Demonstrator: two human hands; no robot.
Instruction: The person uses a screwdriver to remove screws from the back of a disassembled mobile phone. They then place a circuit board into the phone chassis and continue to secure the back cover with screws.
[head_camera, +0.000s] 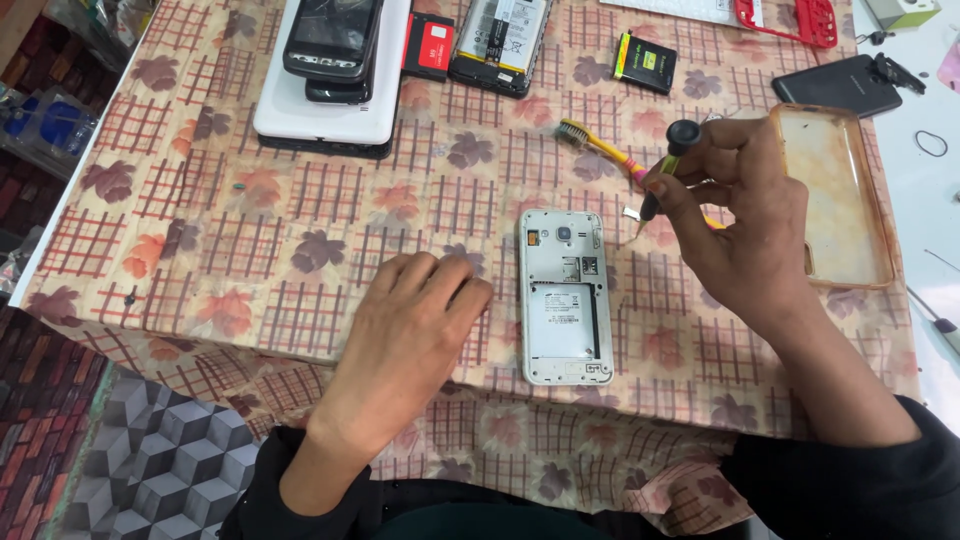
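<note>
Landmark: opened white phone (565, 297), lying back-up with its cover off and battery bay bare, near the front edge of the checked, leaf-print tablecloth (200, 250).

1. White tablet-like slab (330, 110), far up-left of the phone; two dark handsets (333, 40) stacked on it.
2. Left hand (410, 330), just left of the phone; palm down, fingers together and flat on the cloth, holding nothing; fingertips close to the phone's left edge, contact not clear.
3. Red flat battery (432, 45) and black battery pack (500, 40), well above the phone.
4. Small black-and-yellow battery (645, 62), above and right of the phone.
5. Toothbrush (590, 142), worn bristles, yellow and pink handle, above the phone; its handle runs behind the right hand.
6. Right hand (735, 215), just right of and above the phone; fingers closed around a small screwdriver (665, 170) with black cap, tip pointing down near the phone's upper right corner, not touching.
7. Clear yellowed phone case (840, 200), right of the phone, partly behind the right hand.
8. Dark handset (838, 85), far up-right.
</note>
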